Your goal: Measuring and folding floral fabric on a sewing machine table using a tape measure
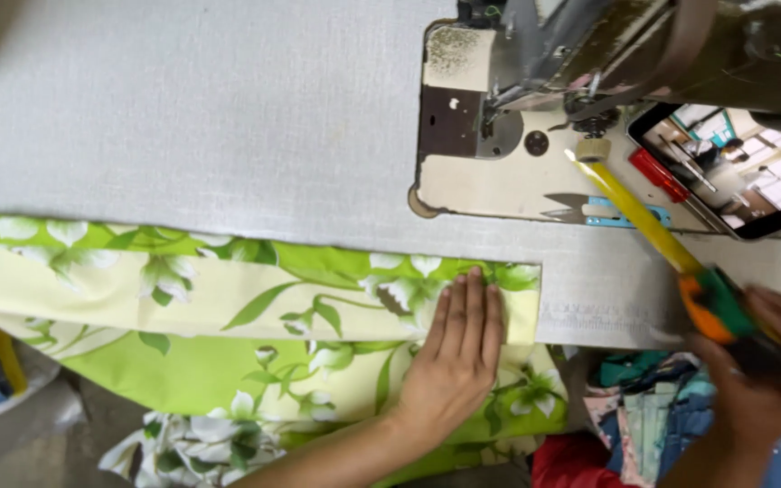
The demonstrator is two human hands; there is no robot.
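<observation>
Our left hand [456, 348] lies flat and spread on the folded green floral fabric [228, 298], fingers together and pointing away from us, pressing its right end onto the grey table [183, 108] just short of the cloth's cut edge. Our right hand [761, 370] is closed around the orange-and-green handle of a long yellow tool [639, 212], which runs up and left from our grip toward the sewing machine [535, 108]; its pale tip sits near the machine's bed, well clear of the fabric. The fabric stretches from the far left of the table to just past the middle, with its near part hanging over the table's near edge. To work well here, we judge that the flat palm should keep even pressure so the fold does not creep, with the fingertips kept back from the edge where the tool would meet the cloth, and the tool held firmly at its handle rather than loosely. Small snips [580, 210] with a blue grip lie on the machine bed, and a phone [734, 167] rests to the right of them. We see no proper container; below the table on the right lies a loose heap of mixed cloth pieces [644, 407], red, teal and patterned.
</observation>
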